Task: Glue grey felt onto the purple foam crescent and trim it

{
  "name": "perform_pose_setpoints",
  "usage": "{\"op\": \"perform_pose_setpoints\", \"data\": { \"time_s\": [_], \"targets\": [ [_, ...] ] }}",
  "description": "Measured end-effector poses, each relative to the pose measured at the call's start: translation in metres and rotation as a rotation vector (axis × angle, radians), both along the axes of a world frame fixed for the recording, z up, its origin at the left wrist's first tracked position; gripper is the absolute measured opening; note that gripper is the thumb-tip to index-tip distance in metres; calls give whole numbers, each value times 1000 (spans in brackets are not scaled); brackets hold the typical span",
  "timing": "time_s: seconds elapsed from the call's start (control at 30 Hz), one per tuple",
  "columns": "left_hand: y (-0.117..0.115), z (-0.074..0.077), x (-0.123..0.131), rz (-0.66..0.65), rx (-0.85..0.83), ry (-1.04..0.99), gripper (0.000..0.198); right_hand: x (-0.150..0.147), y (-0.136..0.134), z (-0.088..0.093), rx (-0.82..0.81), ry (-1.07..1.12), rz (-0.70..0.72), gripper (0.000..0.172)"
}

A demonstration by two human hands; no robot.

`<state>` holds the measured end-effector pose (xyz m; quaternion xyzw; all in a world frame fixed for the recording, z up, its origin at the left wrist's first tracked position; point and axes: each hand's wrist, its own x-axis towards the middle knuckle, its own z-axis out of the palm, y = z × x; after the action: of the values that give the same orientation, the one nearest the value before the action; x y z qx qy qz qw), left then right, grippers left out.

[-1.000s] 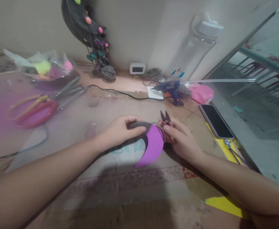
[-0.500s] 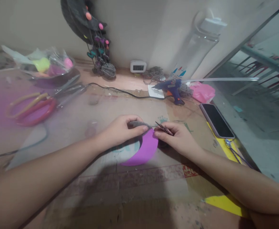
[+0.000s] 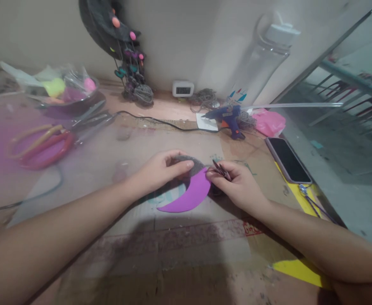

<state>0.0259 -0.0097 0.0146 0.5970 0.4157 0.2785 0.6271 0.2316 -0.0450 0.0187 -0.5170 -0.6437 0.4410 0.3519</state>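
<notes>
My left hand [image 3: 168,169] is closed on the upper part of a purple crescent [image 3: 192,192], with its thumb on top. Grey yarn [image 3: 198,163] covers the crescent's upper end; the lower purple tip points left, bare. Close by on the right, my right hand [image 3: 237,180] pinches at the crescent's edge, where a thin grey strand runs between both hands. A small dark pointed thing [image 3: 220,169] sticks up from the right fingers; its kind is too unclear to tell.
A blue glue gun [image 3: 229,116] lies ahead beside a clear bottle [image 3: 259,72]. Scissors [image 3: 46,146] and a bowl [image 3: 68,106] are on the left. A phone [image 3: 288,160] rests near the right edge. A dark crescent ornament [image 3: 101,29] and a small clock [image 3: 183,89] stand at the back.
The crescent has tilted in my left hand: its lower tip has risen a little and more of the grey wrapped part shows. My right hand stays close to its edge.
</notes>
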Motion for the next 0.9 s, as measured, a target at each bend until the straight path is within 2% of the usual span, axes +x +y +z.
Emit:
{"op": "perform_pose_setpoints", "data": {
  "time_s": [0.13,0.23,0.33,0.63,0.77,0.9],
  "targets": [
    [0,-7,1,-14,50,30,23,0,0,-3,-4,-20,24,21],
    [1,-12,2,42,98,70,26,0,0,-5,57,-115,78,18],
    [1,-14,4,23,102,56,26,0,0,-4,117,-202,109,17],
    [-1,-7,4,-46,233,110,12,-2,-2,-7,151,-281,197,15],
    [-1,-3,3,-71,253,137,14,-1,-3,-6,135,-268,212,11],
    [2,-4,2,-105,239,71,18,0,-2,-4,128,-263,183,14]
  ]
}}
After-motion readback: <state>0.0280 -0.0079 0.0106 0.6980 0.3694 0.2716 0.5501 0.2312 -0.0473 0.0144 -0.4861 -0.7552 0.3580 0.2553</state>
